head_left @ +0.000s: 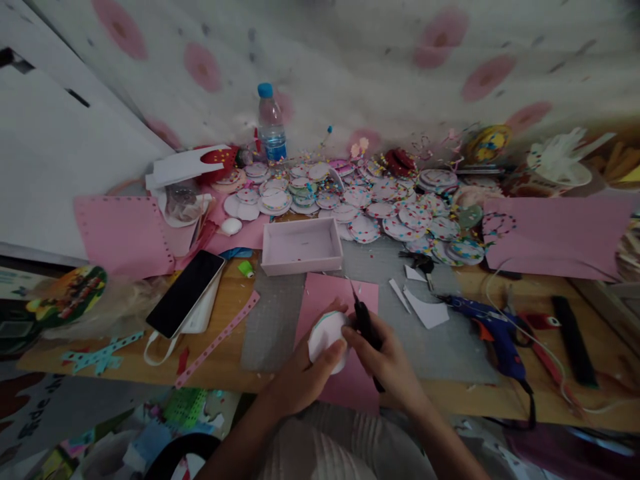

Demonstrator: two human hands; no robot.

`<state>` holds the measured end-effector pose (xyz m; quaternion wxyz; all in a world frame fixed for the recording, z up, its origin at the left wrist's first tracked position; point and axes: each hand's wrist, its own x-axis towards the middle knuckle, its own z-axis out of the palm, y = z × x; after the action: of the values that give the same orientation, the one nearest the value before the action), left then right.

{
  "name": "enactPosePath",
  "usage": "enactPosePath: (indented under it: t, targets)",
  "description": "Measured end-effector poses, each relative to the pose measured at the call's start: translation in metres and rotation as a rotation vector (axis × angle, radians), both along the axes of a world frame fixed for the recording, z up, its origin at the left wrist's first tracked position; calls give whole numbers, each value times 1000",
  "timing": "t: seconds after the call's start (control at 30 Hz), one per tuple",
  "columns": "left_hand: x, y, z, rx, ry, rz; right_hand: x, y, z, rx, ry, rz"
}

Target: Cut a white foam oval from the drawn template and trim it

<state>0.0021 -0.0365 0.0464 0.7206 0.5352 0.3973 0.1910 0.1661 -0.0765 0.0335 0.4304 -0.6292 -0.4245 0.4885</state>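
Observation:
My left hand [307, 377] is closed on a round white paper disc [326, 343] with a thin green line along its top edge, its thumb lying across the front. In my right hand [380, 353] is a black-handled tool [367, 321] with a thin, pointed metal tip aimed away from me; its exact kind is unclear. Fingers of the right hand also touch the disc's right edge. Beneath both hands lies a pink sheet [320, 293] on a grey cutting mat [270, 313]. White paper offcuts [425, 308] rest to the right.
Behind the hands stands an open white box [303, 247], with many decorated discs [365, 227] heaped beyond it. A blue glue gun [493, 333] with cord lies right. A phone [186, 293] and a pink strip [220, 339] are left; a water bottle [271, 127] stands at the back.

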Motion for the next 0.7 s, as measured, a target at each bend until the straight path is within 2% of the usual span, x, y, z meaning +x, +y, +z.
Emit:
enactPosePath:
  t: [0.13, 0.23, 0.37, 0.43, 0.53, 0.6, 0.7]
  targets:
    - [-6, 2, 3, -118, -6, -63, 3, 1, -3, 27, 34, 96]
    - [-4, 2, 6, -139, 20, 26, 4, 3, -10, 68, -43, 117]
    - [3, 2, 1, -326, -58, 162, 1, 3, -18, 75, -305, -25]
    - [3, 3, -3, -408, -112, 203, 2, -2, -17, 72, -385, -12]
    - [-2, 6, -4, -474, -127, 171, 3, -10, -8, 49, -418, 190]
    - [-4, 7, 0, -489, -78, 84, 2, -15, 1, 37, -458, 334]
    - [-6, 10, 9, -451, 72, -42, 1, -16, 11, 48, -543, 441]
